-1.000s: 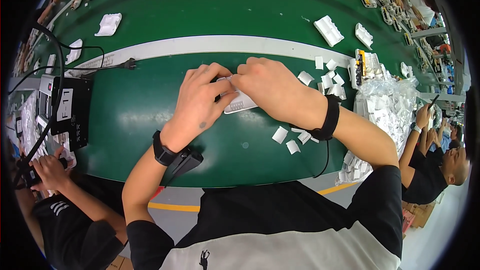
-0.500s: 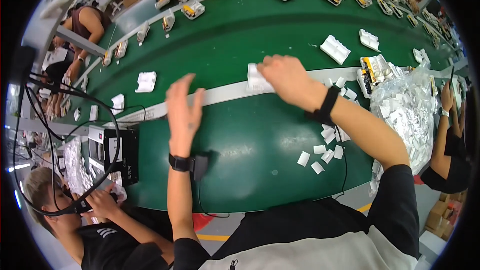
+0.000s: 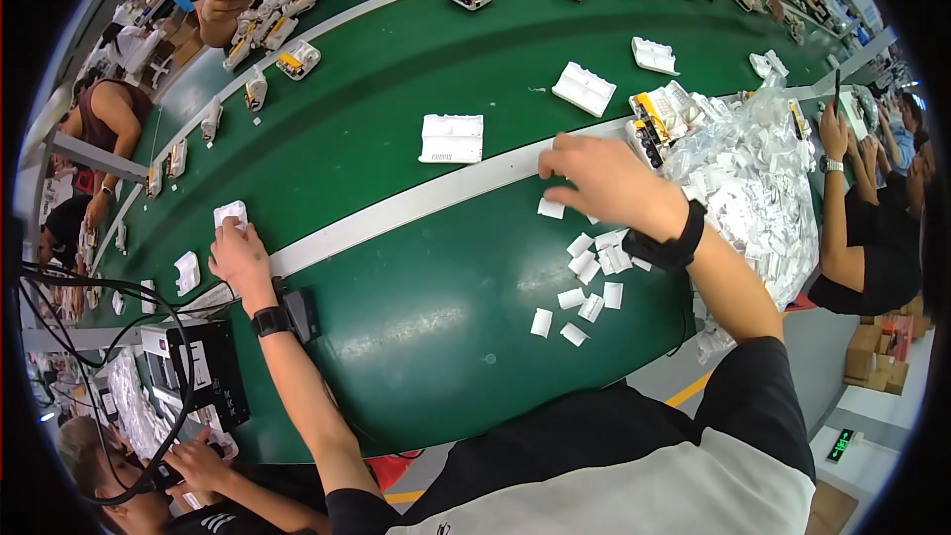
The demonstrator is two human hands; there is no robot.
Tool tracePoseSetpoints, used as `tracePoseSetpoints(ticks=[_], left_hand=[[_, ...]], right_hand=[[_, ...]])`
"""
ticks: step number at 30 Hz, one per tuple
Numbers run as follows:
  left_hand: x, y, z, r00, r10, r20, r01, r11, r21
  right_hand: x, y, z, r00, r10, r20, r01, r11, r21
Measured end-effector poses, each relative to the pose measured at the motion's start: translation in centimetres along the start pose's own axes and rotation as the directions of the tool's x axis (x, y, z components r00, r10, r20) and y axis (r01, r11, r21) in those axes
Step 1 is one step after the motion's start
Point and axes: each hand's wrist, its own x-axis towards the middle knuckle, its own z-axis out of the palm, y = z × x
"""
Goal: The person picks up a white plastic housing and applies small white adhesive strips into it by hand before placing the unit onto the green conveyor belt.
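At the left, my left hand has its fingers on the near edge of a white plastic casing lying on the green belt. The palm hides part of the casing. My right hand hovers over the pale rail with its fingers apart and nothing visible in them. Close below its fingertips lies a small white plastic piece. Several similar small pieces are scattered on the green tabletop nearer to me. Between my hands, another white casing rests on the belt.
A heap of small white pieces in clear plastic stands at the right, beside yellow-and-white assemblies. More assemblies line the far belt edge. A black boxy device and cables are at the left. Other people sit around the line.
My view has shifted to the right. My left hand has moved left and down onto a casing. My right hand has let go of the middle casing and moved right, toward the small pieces.
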Motion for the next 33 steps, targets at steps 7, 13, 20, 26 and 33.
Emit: tracePoseSetpoints(ticks=[7,13,20,26,33], left_hand=[[-5.1,9.7,-7.6,0.963,0.262,0.061,-0.23,0.919,-0.321],[-12.2,16.7,-10.9,0.865,0.486,0.122,-0.371,0.785,-0.496],[-11.9,17.9,-11.4,0.84,0.527,0.125,-0.217,0.54,-0.813],[-9.8,14.8,-10.2,0.663,0.747,-0.047,-0.557,0.451,-0.698],[-10.8,14.9,-9.7,0.627,0.777,0.055,-0.537,0.482,-0.693]], right_hand=[[-0.9,0.5,3.0,0.996,-0.087,0.036,0.091,0.99,-0.111],[0.4,-2.5,0.5,0.949,-0.092,0.302,0.128,0.987,-0.101],[0.6,-3.8,4.7,0.946,-0.321,-0.052,0.315,0.943,-0.103],[1.6,-4.0,5.6,0.969,-0.243,-0.046,0.248,0.957,0.152],[3.2,-5.1,3.3,0.958,-0.248,-0.142,0.275,0.935,0.223]])
